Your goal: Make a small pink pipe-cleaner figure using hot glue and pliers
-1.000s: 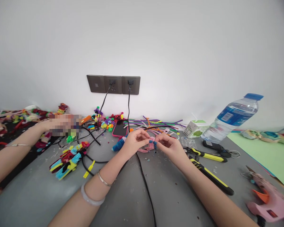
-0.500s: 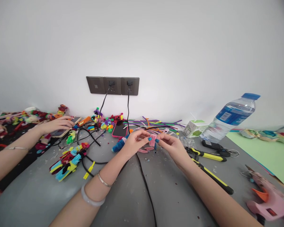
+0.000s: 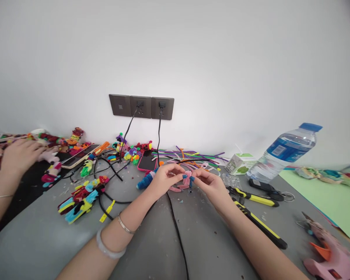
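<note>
Between both sets of fingertips is a small folded piece of pink pipe cleaner [image 3: 187, 177]. My left hand [image 3: 168, 179] pinches it from the left, thumb against the fingers. From the right, my right hand [image 3: 209, 185] grips the same piece, and its fingers partly cover it. More pink fuzzy strips [image 3: 179, 188] lie on the grey table just below. A blue fuzzy bundle [image 3: 145, 182] rests left of my left hand, partly hidden by it. Loose coloured pipe cleaners [image 3: 189, 154] are spread behind both hands.
Yellow-black pliers [image 3: 258, 221], a keyring with a black fob [image 3: 262, 184], a drink carton [image 3: 240, 163], a tilted bottle [image 3: 286, 151] and a pink glue gun [image 3: 332, 256] stand or lie rightward. Leftward are pipe-cleaner figures [image 3: 83, 200], black cables [image 3: 177, 229] and a co-worker's hand [image 3: 21, 153].
The co-worker's hand has moved left, off the phone. Between my fingertips the pink piece has turned and looks more bunched. My view has shifted slightly.
</note>
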The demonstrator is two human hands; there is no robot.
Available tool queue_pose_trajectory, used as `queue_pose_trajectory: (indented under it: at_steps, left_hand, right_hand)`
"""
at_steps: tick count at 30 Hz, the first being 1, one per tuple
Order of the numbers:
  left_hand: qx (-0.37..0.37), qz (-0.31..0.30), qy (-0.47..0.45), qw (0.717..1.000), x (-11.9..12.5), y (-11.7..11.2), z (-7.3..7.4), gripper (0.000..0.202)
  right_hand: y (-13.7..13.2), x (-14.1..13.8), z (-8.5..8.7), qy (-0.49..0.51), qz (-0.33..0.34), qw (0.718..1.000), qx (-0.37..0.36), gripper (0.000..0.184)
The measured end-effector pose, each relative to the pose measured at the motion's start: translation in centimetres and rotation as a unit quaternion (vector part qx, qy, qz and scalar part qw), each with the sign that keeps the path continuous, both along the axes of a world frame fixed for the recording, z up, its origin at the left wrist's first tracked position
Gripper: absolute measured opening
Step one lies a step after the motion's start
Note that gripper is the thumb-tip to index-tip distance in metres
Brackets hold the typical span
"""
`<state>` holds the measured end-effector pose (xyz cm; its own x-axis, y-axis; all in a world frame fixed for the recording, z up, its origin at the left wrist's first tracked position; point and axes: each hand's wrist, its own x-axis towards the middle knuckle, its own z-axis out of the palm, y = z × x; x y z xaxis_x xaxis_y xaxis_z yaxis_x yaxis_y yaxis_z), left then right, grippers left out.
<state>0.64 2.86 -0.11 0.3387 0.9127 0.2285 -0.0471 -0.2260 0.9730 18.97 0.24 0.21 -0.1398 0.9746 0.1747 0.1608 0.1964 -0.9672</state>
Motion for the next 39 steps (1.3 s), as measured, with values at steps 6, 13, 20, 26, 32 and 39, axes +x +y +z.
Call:
queue_pose_trajectory:
  at_steps: [6, 13, 20, 26, 32, 39]
  left_hand:
    - [-0.005, 0.001, 0.000, 1.000, 0.03, -0.08, -0.17, 0.016]
    - [-0.010, 0.007, -0.006, 1.000, 0.04, 0.07, -0.75, 0.021]
    - [-0.007, -0.002, -0.015, 1.000, 0.02, 0.18, -0.72, 0.023]
    - [-0.022, 0.003, -0.028, 0.999, 0.01, -0.12, -0.18, 0.027]
    - [-0.024, -0.007, -0.030, 0.999, 0.09, -0.11, -0.19, 0.029]
    - [-0.035, -0.037, -0.050, 0.997, 0.19, -0.01, -0.61, 0.031]
  right_hand:
    - [0.06, -0.11, -0.24, 0.001, 0.011, 1.000, 0.003, 0.036]
    - [-0.01, -0.11, -0.12, -0.001, 0.017, 1.000, 0.003, 0.036]
    - [-0.23, -0.21, 0.16, 0.006, 0.007, 1.000, -0.011, 0.035]
    - [-0.19, -0.14, 0.11, 0.007, -0.011, 1.000, -0.006, 0.035]
    - [-0.14, -0.11, -0.02, 0.011, -0.008, 1.000, 0.002, 0.034]
    - [0.00, -0.06, -0.20, 0.052, 0.001, 0.999, 0.015, 0.034]
